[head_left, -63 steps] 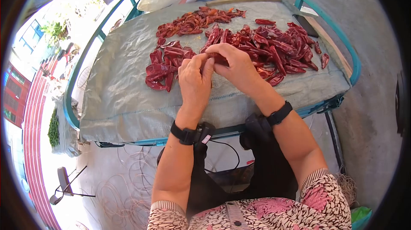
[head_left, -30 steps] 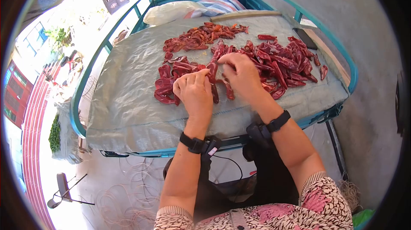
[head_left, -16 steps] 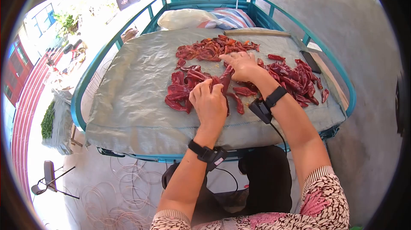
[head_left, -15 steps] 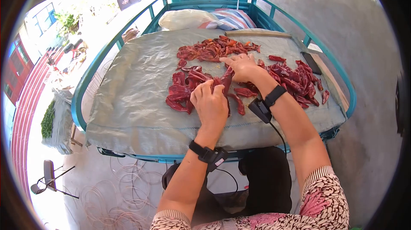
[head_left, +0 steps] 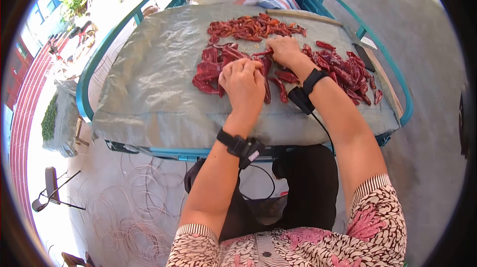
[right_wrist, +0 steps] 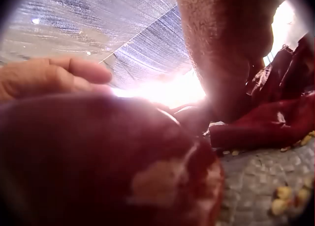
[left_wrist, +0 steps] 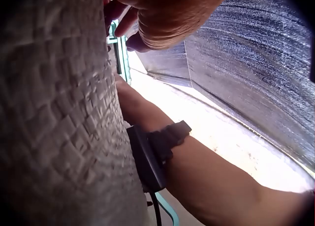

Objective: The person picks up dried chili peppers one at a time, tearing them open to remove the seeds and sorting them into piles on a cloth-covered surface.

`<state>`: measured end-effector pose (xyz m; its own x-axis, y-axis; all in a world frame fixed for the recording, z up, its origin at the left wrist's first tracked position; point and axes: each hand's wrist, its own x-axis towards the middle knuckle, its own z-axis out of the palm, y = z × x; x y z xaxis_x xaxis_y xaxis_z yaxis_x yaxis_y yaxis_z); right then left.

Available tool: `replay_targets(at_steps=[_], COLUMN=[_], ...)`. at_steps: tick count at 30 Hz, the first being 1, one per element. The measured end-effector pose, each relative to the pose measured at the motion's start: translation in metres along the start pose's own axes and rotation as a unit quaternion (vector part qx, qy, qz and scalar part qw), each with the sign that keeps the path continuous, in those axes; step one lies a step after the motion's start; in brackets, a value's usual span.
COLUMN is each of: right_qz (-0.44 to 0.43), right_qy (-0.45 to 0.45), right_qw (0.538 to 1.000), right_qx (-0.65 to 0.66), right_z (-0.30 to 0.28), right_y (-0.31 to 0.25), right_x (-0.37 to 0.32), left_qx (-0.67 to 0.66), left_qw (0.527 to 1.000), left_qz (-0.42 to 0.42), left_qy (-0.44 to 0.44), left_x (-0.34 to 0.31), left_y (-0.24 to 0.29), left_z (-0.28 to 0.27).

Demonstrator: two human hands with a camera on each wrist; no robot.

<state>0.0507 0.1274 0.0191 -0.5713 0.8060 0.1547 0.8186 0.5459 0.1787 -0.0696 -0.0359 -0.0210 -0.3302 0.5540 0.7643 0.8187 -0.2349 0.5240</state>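
Observation:
In the head view my left hand [head_left: 243,83] is over the near-left heap of dried red chili peppers [head_left: 206,71], its fingers bent and pinching a chili at the heap's right side. Farther forward, my right hand [head_left: 285,51] has curled fingers, pinching the end of a narrow dried chili [head_left: 262,53]. Between the hands lie several loose chilies [head_left: 279,88]. The right wrist view has a large shiny chili [right_wrist: 123,157] up close, with left-hand fingers [right_wrist: 54,76] behind it. In the left wrist view the left hand [left_wrist: 167,19] shows at the top; its fingertips are mostly hidden.
A far heap of orange-red chilies [head_left: 256,27] and a right-hand heap [head_left: 343,71] lie on the grey woven sheet [head_left: 149,68]. A dark phone [head_left: 363,57] rests near the right edge. Teal rails [head_left: 397,78] border the cart; pale seeds [right_wrist: 283,201] dot the sheet.
Both hands were together at one chili, then parted. The right hand reached forward with fingers spread and now has them curled. The left stayed by the near-left heap. The head view has tilted.

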Motion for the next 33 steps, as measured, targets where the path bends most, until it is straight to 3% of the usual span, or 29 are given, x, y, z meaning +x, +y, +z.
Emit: replay_targets(at_steps=[2, 6, 9, 11, 12, 16, 21, 24, 27, 30, 33], right_qz=[-0.025, -0.023, -0.013, 0.049, 0.069, 0.075, 0.050, 0.054, 0.064, 0.040, 0.105], right_qy=[0.022, 0.151, 0.253, 0.241, 0.223, 0.187, 0.162, 0.208, 0.214, 0.231, 0.210], right_qw=[0.999, 0.988, 0.964, 0.941, 0.919, 0.774, 0.686, 0.631, 0.545, 0.587, 0.586], right_qx=[-0.028, -0.019, 0.086, 0.232, 0.318, 0.600, 0.707, 0.746, 0.808, 0.775, 0.775], right_z=[-0.007, -0.009, -0.035, -0.046, -0.049, -0.065, -0.046, -0.040, -0.031, -0.023, -0.026], right_y=[-0.005, -0.006, -0.009, -0.018, -0.018, -0.036, -0.045, -0.043, -0.036, -0.031, -0.028], right_x=[-0.004, -0.009, -0.025, -0.041, -0.046, -0.095, -0.124, -0.127, -0.128, -0.127, -0.133], left_qx=[-0.002, -0.042, -0.051, -0.054, -0.056, -0.312, -0.406, -0.391, -0.375, -0.354, -0.275], left_qw=[1.000, 0.999, 0.998, 0.998, 0.998, 0.941, 0.862, 0.853, 0.851, 0.865, 0.914], left_qz=[0.002, -0.016, -0.029, -0.008, 0.004, -0.129, -0.222, -0.226, -0.228, -0.244, -0.239], left_qy=[0.014, 0.022, 0.004, 0.026, 0.037, -0.013, -0.207, -0.262, -0.288, -0.259, -0.176], left_x=[0.005, 0.011, 0.013, 0.016, 0.018, 0.022, 0.030, 0.034, 0.033, 0.030, 0.024], left_y=[0.002, -0.001, -0.002, -0.005, -0.003, 0.010, 0.014, 0.015, 0.014, 0.009, 0.010], left_z=[-0.007, -0.010, -0.011, -0.008, -0.008, -0.008, -0.028, -0.038, -0.032, -0.021, -0.015])
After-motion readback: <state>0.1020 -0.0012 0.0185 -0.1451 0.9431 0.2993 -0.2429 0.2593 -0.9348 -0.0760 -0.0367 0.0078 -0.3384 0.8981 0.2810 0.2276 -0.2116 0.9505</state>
